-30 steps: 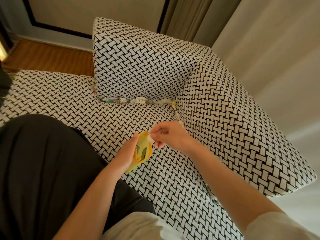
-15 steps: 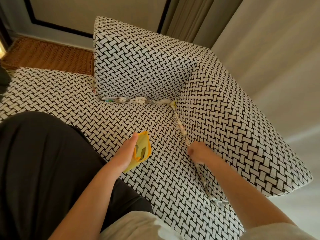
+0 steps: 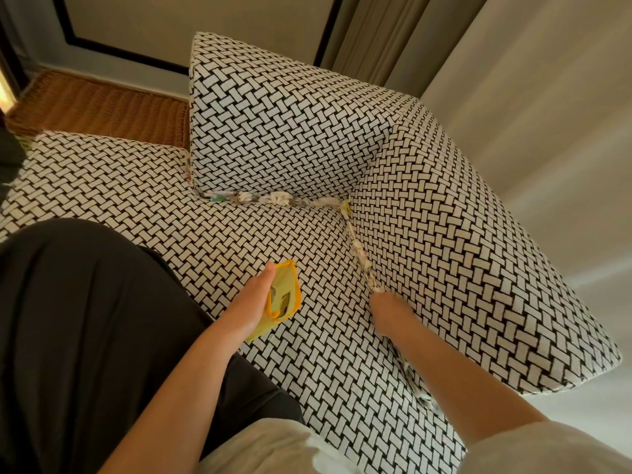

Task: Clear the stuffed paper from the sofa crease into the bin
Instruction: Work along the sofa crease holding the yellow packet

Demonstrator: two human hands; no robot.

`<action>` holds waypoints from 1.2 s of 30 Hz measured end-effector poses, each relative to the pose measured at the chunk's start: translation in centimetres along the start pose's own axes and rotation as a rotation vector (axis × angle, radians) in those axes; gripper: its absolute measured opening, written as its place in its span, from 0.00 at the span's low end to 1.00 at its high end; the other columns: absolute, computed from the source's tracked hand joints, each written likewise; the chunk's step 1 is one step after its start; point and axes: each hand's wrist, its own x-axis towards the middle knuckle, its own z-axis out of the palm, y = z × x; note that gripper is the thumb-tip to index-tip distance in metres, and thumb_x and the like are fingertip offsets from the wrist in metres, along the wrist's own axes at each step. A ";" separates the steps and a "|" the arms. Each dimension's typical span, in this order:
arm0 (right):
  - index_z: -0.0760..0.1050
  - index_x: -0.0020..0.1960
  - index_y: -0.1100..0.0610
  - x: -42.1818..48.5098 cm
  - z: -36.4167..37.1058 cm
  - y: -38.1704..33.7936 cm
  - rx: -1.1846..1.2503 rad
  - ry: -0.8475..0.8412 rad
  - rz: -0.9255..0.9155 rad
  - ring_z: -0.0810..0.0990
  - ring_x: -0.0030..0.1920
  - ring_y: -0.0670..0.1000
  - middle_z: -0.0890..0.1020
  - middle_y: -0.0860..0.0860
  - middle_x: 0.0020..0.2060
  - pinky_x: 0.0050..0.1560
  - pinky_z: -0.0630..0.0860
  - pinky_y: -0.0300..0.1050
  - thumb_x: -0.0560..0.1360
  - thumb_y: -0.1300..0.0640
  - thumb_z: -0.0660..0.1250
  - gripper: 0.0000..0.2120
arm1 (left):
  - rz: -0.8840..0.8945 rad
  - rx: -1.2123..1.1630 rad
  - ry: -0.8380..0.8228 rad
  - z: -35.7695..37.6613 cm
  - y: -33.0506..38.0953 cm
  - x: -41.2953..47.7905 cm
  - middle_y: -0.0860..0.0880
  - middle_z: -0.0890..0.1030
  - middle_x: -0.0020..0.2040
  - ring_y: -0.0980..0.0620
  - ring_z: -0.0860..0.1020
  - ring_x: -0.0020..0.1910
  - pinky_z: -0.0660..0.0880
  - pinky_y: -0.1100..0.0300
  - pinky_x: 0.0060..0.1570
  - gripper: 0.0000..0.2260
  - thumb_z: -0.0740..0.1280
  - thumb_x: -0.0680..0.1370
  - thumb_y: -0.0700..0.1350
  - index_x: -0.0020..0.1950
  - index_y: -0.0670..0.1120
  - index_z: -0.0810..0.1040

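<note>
Step in hand, as judged: extraction of one more piece from the side crease, with most of the clearing not yet done. At lower centre-left of the frame, the left hand (image 3: 251,304) gripped the yellow bin (image 3: 285,295), with the thumb laid along its upper edge and the other fingers hidden behind it (the bin appeared to be a soft pouch with an orange rim, mouth turned toward the right of the frame). The bin sat over the seat cushion (image 3: 119,186), near the side crease but apart from it. At upper centre, the back-crease paper (image 3: 266,199) lay in a row wedged under the backrest cushion (image 3: 273,114). Right of centre, the side-crease paper (image 3: 359,254) ran down the fold to the right hand (image 3: 383,307), which was pushed in between the seat and the armrest cushion (image 3: 461,268). Its fingers were buried in the fold, so it could not be told whether they were apart or pinched on paper. More scraps showed in the fold below the forearm, toward the lower right. Next move, as judged: secure a firm pinch on one piece, draw it straight out of the fold, carry it leftward to the bin mouth, and release it there.
</note>
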 end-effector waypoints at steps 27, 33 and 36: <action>0.69 0.61 0.61 0.6 1.2 1.5 -0.059 0.091 -0.131 0.78 0.49 0.55 0.79 0.56 0.50 0.46 0.77 0.44 0.77 0.66 0.59 0.14 | 0.037 0.051 -0.043 -0.1 -1.0 0.8 0.45 0.68 0.61 0.48 0.67 0.58 0.60 0.56 0.58 0.31 0.43 0.77 0.64 0.73 0.47 0.58; 0.67 0.63 0.61 0.5 1.1 1.8 0.060 0.193 -0.136 0.77 0.44 0.54 0.79 0.56 0.49 0.37 0.71 0.42 0.77 0.67 0.56 0.15 | 0.028 0.042 -0.016 0.2 -1.0 1.1 0.47 0.67 0.55 0.50 0.66 0.53 0.61 0.55 0.59 0.30 0.44 0.78 0.63 0.73 0.46 0.58; 0.68 0.64 0.60 0.5 1.4 1.8 0.101 0.235 -0.128 0.77 0.42 0.54 0.79 0.56 0.47 0.36 0.73 0.43 0.78 0.66 0.56 0.15 | 0.025 0.030 -0.003 0.3 -1.1 0.9 0.47 0.67 0.54 0.50 0.66 0.52 0.61 0.56 0.56 0.29 0.44 0.78 0.63 0.72 0.46 0.60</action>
